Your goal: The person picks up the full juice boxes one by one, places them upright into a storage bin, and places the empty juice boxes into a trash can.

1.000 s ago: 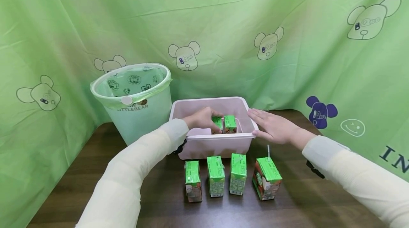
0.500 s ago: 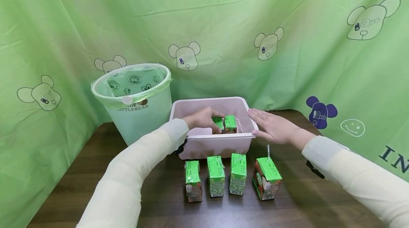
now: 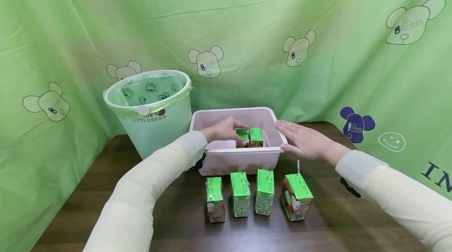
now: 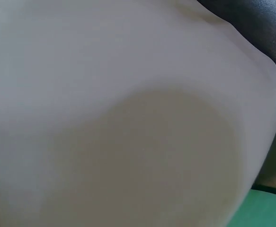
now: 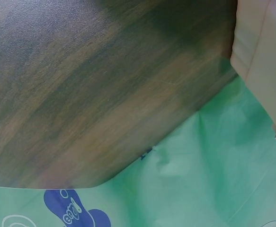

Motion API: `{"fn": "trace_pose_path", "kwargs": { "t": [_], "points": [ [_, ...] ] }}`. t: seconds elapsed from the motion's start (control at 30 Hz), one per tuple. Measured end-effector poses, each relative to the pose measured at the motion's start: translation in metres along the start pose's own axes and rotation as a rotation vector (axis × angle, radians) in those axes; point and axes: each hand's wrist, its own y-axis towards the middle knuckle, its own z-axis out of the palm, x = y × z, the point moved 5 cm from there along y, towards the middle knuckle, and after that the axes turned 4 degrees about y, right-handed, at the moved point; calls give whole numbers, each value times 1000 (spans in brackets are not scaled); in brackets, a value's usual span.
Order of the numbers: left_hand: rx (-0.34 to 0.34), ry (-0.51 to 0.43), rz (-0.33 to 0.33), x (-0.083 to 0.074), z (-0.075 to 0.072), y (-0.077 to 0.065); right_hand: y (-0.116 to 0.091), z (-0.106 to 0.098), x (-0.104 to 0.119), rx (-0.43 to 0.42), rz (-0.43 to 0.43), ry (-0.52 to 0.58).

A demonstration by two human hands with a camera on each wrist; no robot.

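Note:
Inside the pink bin, my left hand grips a green-topped drink carton between thumb and fingers. Its lower part is hidden by the bin's front wall. A second green-topped carton stands right beside it. With straight fingers, my right hand rests against the bin's right rim. In the right wrist view only the bin's outer side and a sliver of hand at the right edge appear. A pale, blurred surface fills most of the left wrist view.
In front of the bin stand several drink cartons in a row: a brown-sided one, two green ones and a red-sided one with a straw. A green lined trash can is left of the bin. Behind the table hangs a green curtain.
The view has shifted slightly. Both hands keep their places, the left on the carton in the bin and the right at the rim.

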Motion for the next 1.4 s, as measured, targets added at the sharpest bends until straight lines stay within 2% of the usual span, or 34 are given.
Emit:
{"fn": "trace_pose_path", "kwargs": {
  "t": [0.17, 0.43, 0.63, 0.83, 1.03, 1.23, 1.4],
  "points": [
    [-3, -48, 22, -2, -6, -9, 2, -1, 1, -21, -24, -6],
    [-26, -75, 27, -5, -15, -25, 1, -3, 2, 16, 12, 14],
    [-43, -106, 63, -8, -22, -36, 1, -5, 6, 7, 9, 20],
    [-94, -141, 80, -10, -34, -51, 1, -6, 6, -19, -3, 24],
    [-151, -210, 84, -15, -45, -70, 3, -4, 3, 5, 18, 28],
    [-183, -232, 141, -20, -51, -91, 3, -4, 3, 3, 15, 34],
    [-183, -276, 192, -22, -52, -105, 2, -3, 1, 4, 21, 35]
  ]
}}
